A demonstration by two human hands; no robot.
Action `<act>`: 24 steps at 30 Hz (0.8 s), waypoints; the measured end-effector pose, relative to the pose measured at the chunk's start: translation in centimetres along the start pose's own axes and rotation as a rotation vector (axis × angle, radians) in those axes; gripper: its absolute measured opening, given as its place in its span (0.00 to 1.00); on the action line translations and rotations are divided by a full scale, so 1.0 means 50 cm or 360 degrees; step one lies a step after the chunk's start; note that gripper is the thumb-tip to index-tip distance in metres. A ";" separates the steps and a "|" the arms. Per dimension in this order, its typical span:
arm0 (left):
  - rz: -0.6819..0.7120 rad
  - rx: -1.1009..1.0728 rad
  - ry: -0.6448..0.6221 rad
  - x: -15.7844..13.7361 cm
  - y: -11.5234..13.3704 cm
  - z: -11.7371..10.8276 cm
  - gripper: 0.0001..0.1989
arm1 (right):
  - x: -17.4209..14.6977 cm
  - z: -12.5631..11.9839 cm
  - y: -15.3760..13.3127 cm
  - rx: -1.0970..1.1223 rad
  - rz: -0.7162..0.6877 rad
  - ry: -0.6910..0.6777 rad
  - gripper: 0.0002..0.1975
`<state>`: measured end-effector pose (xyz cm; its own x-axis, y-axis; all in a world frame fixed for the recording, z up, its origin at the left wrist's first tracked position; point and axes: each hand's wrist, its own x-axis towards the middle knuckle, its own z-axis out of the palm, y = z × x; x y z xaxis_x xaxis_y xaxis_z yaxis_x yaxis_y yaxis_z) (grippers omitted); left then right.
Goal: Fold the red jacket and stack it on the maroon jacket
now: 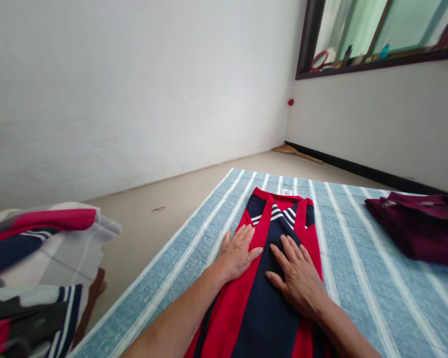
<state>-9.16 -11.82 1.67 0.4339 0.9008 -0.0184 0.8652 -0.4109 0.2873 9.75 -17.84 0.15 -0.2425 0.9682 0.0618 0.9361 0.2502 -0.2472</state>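
A red and navy garment (265, 293) with white stripes lies folded lengthwise on a blue-and-white striped cloth (194, 248). My left hand (238, 251) rests flat on its left red band, fingers stretched out. On the navy middle part lies my right hand (296, 276), palm down with fingers spread. Neither hand grips the fabric. The far end of the garment shows a red edge and crossing white stripes; its near end runs out of view below, partly under my forearms.
A folded maroon garment (414, 226) lies on the cloth at the right. At the left is a heap of clothes (56, 248) on a brown wooden support. Behind are white walls, a window ledge with a red-rimmed mirror (319, 60), and a broom (296, 152) on the floor.
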 end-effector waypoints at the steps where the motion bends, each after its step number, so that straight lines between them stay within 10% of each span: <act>1: -0.0003 -0.0004 -0.0004 0.000 0.000 0.001 0.30 | -0.001 0.001 0.001 -0.0006 -0.0001 0.0003 0.31; 24: -0.0040 -0.0021 -0.0056 -0.001 0.008 0.002 0.31 | -0.002 0.011 0.007 -0.0069 -0.0009 0.0038 0.31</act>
<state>-8.82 -12.04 1.67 0.4208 0.9052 -0.0593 0.8727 -0.3861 0.2989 9.98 -17.87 -0.47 -0.2419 0.9664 0.0865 0.9450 0.2549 -0.2050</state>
